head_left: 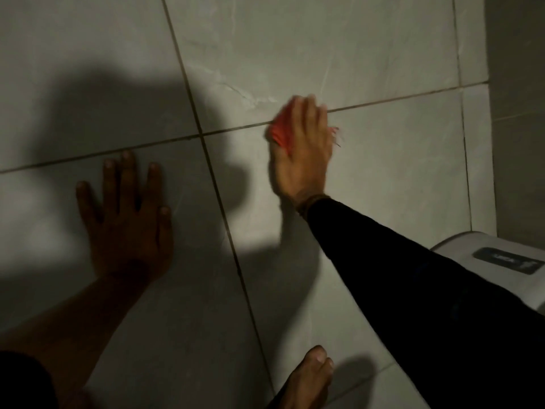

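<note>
- Step in hand: scrubbing the grey tiles point(368, 48). The right hand point(300, 154) is blurred, which reads as a rubbing stroke under way.
- The red scrubber point(278, 131) is pinned between that hand and the tile, right on the horizontal grout line point(236, 128), a little to the right of where 4 tiles meet. Pale frayed threads stick out on the hand's far side; whether it is a pad or a rag, the blur hides.
- Grip, right: fingers lie long and close together across the scrubber, pressing it flat to the tile. It looks like a press, not a curled grasp.
- Grip, left: the left hand point(126, 219) is spread wide, all 5 fingers apart, palm flat on the tile below the grout line and in shadow. It holds nothing and seems to act as a brace.
- Next move, as I judge it: keep firm pressure and work along the grout line, with the left hand steadying the body.
- Nearby: a black sleeve point(413, 276), a white toilet tank lid point(460, 246) at the right, and a bare foot point(306, 379) at the bottom edge.
</note>
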Available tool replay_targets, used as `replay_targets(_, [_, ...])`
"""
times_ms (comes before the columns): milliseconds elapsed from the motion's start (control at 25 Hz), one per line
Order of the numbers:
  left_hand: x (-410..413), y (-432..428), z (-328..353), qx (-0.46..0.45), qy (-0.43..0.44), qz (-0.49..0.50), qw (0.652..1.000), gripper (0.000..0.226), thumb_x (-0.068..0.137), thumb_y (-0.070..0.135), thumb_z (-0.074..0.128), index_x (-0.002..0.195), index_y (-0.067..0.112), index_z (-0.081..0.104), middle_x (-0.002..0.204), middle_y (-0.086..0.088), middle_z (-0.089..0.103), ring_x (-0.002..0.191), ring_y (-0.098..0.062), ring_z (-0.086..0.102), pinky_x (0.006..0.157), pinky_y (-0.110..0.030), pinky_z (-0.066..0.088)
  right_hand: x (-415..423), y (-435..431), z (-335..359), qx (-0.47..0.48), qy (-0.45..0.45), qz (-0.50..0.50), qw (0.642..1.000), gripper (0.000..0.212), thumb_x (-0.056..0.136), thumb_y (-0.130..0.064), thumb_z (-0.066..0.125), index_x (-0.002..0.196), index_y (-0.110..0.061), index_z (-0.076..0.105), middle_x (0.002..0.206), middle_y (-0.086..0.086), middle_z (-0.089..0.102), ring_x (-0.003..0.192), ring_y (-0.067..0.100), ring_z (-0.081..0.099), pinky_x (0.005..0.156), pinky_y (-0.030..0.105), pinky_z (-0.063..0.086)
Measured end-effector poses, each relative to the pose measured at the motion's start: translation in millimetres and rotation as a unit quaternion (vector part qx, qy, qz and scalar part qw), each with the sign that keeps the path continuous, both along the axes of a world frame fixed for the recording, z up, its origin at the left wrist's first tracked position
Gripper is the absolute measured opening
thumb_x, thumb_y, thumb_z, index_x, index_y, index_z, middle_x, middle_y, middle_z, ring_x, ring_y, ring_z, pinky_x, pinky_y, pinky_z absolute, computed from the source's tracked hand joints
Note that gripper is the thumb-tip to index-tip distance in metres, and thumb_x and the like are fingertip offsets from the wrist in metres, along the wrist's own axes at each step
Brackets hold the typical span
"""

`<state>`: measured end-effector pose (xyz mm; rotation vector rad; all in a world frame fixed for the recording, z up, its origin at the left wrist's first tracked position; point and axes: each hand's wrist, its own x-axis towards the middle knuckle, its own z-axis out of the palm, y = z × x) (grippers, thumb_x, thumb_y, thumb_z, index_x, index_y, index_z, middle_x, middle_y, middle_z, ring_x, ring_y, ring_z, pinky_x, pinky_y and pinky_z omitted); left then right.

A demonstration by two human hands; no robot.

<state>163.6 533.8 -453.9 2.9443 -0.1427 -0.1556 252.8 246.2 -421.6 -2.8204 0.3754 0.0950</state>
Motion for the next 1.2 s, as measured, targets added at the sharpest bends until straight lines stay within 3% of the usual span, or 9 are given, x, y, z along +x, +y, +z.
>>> replay_targets(80, [0.1, -1.0, 1.4, -0.001, 0.003, 0.000, 1.000, 0.073, 0.103, 0.042, 0.032, 0.174, 0.027, 0.016, 0.183, -0.012, 0.007, 0.169, -0.035, 0.006, 0.131, -0.063, -0.002, -16.8, 47.6, -14.9, 0.003, -0.029, 0.125, 0.992, 0.087, 0.094, -0.046, 0.062, 0.168, -0.014, 0.029, 0.177, 0.015, 0.026, 0.165, 0.040, 0.017, 0.134, 0.060, 0.012])
replay_targets(200, [1.6, 0.4, 5.4, -0.002, 0.011, 0.002, 1.000, 0.074, 0.103, 0.041, 0.036, 0.173, 0.026, 0.018, 0.182, -0.013, 0.010, 0.169, -0.036, 0.008, 0.131, -0.064, 0.000, -154.9, 78.2, -14.8, 0.040, 0.026, 0.262, 0.964, 0.081, 0.101, -0.052, 0.057, 0.168, -0.017, 0.030, 0.179, 0.009, 0.023, 0.166, 0.037, 0.019, 0.131, 0.063, 0.021])
replay_targets(360, [0.4, -0.8, 8.7, -0.004, 0.017, -0.002, 1.000, 0.073, 0.105, 0.041, 0.034, 0.174, 0.024, 0.018, 0.182, -0.015, 0.010, 0.168, -0.039, 0.009, 0.130, -0.070, 0.006, -267.9, 9.5, 5.1, -0.006, 0.127, 0.152, 0.980, 0.070, 0.111, -0.051, 0.031, 0.163, -0.005, 0.040, 0.174, 0.013, 0.022, 0.159, 0.050, 0.030, 0.120, 0.074, 0.034])
replay_targets(520, [0.9, -3.1, 7.7, 0.000, 0.014, -0.005, 1.000, 0.072, 0.106, 0.041, 0.035, 0.173, 0.024, 0.016, 0.182, -0.015, 0.011, 0.168, -0.039, 0.011, 0.130, -0.069, 0.006, -118.2, -41.9, 9.2, -0.003, 0.072, -0.063, 0.995, 0.085, 0.099, -0.052, 0.034, 0.166, 0.000, 0.026, 0.177, 0.024, 0.019, 0.164, 0.048, 0.015, 0.132, 0.064, 0.017])
replay_targets(600, [0.5, -3.4, 6.6, 0.002, 0.007, -0.002, 1.000, 0.072, 0.106, 0.040, 0.035, 0.173, 0.024, 0.016, 0.182, -0.015, 0.011, 0.168, -0.039, 0.011, 0.130, -0.069, 0.005, -15.9, -21.7, 4.4, -0.010, 0.005, -0.066, 0.998, 0.088, 0.094, -0.050, 0.045, 0.167, -0.005, 0.028, 0.176, 0.021, 0.025, 0.164, 0.045, 0.019, 0.132, 0.062, 0.019])
replay_targets(720, [1.8, -2.5, 5.7, -0.004, 0.009, -0.004, 1.000, 0.072, 0.105, 0.041, 0.035, 0.173, 0.025, 0.018, 0.181, -0.015, 0.013, 0.168, -0.039, 0.012, 0.130, -0.069, 0.006, 17.4, 59.2, -14.2, -0.014, -0.041, 0.098, 0.994, 0.084, 0.093, -0.048, 0.051, 0.167, -0.014, 0.033, 0.176, 0.015, 0.030, 0.164, 0.041, 0.023, 0.132, 0.058, 0.020])
replay_targets(920, [2.0, -1.9, 6.9, -0.009, 0.017, -0.001, 1.000, 0.072, 0.105, 0.040, 0.035, 0.173, 0.023, 0.020, 0.181, -0.017, 0.014, 0.168, -0.040, 0.013, 0.130, -0.069, 0.004, -212.3, 69.7, -3.7, -0.006, 0.081, 0.303, 0.950, 0.082, 0.103, -0.059, 0.047, 0.171, -0.021, 0.020, 0.182, 0.007, 0.012, 0.168, 0.035, 0.009, 0.134, 0.057, 0.012])
replay_targets(1040, [1.6, -0.8, 7.4, -0.002, 0.022, -0.003, 1.000, 0.073, 0.105, 0.041, 0.032, 0.174, 0.024, 0.015, 0.182, -0.015, 0.009, 0.168, -0.040, 0.010, 0.130, -0.069, 0.002, -250.4, -8.4, 5.4, -0.055, 0.134, 0.165, 0.976, 0.070, 0.110, -0.050, 0.033, 0.166, -0.009, 0.028, 0.174, 0.022, 0.026, 0.160, 0.050, 0.027, 0.123, 0.071, 0.032])
replay_targets(1200, [1.1, -1.6, 6.1, 0.003, 0.030, -0.002, 1.000, 0.073, 0.105, 0.042, 0.032, 0.174, 0.024, 0.014, 0.182, -0.014, 0.006, 0.168, -0.039, 0.007, 0.130, -0.067, -0.001, -110.8, -70.6, 3.8, -0.012, 0.065, -0.088, 0.994, 0.090, 0.095, -0.056, 0.034, 0.169, -0.005, 0.022, 0.178, 0.021, 0.018, 0.165, 0.046, 0.013, 0.131, 0.063, 0.018])
